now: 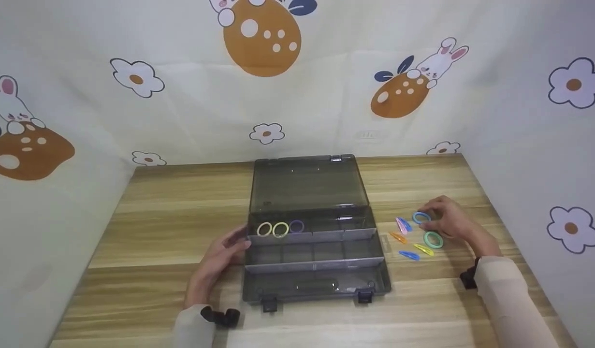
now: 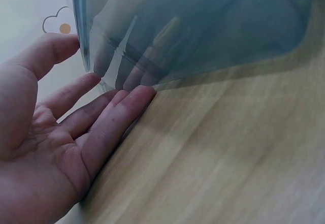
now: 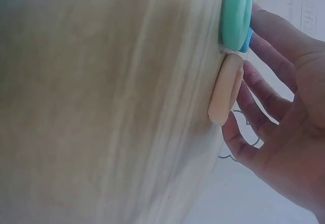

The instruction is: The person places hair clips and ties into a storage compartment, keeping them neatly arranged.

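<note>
A grey translucent compartment box lies with its lid laid back. My left hand rests against its left side, fingertips on the wall and thumb by the rim; the left wrist view shows these fingers fairly straight. In the back row stand two pale yellow hair ties and a purple hair tie. To the right of the box, my right hand pinches a blue hair tie between thumb and forefinger. Beside that hand lie a green hair tie and a peach hair tie.
Several snap hair clips lie between the box and my right hand, among them an orange clip, a yellow clip and a blue clip. Printed cloth encloses the wooden table at the back and sides. Two latches jut from the box's front.
</note>
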`<state>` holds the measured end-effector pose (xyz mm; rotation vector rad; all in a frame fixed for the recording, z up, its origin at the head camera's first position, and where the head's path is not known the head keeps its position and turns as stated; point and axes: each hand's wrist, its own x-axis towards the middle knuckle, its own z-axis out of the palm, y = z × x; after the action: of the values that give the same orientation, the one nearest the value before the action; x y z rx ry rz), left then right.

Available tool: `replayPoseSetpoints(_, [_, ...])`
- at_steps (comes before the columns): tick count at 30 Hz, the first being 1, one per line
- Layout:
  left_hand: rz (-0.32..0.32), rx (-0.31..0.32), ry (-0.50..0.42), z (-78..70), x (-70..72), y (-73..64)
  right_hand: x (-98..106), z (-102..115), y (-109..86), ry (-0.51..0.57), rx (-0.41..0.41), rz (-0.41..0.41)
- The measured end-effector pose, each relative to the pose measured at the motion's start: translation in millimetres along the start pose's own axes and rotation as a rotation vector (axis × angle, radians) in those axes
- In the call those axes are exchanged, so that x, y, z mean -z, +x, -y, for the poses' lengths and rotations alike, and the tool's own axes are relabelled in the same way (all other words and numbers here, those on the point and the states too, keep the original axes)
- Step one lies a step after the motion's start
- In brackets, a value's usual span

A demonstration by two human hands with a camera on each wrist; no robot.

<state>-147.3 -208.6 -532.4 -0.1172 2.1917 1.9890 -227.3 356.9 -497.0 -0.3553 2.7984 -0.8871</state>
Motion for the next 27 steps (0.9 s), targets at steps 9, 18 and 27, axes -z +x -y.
replayPoseSetpoints(9, [0.007, 0.024, 0.0, -0.3, -1.1, 0.0, -2.1, -0.1, 0.8, -0.047, -0.021, -0.049])
replayPoseSetpoints(18, [0.007, 0.021, -0.004, -0.6, -0.5, -0.1, 1.5, 15.7, 0.6, 0.004, -0.06, -0.075])
replayPoseSetpoints(27, [0.014, 0.006, -0.007, 0.7, -0.1, 0.6, 10.4, 51.4, 8.5, 0.02, 0.094, -0.173])
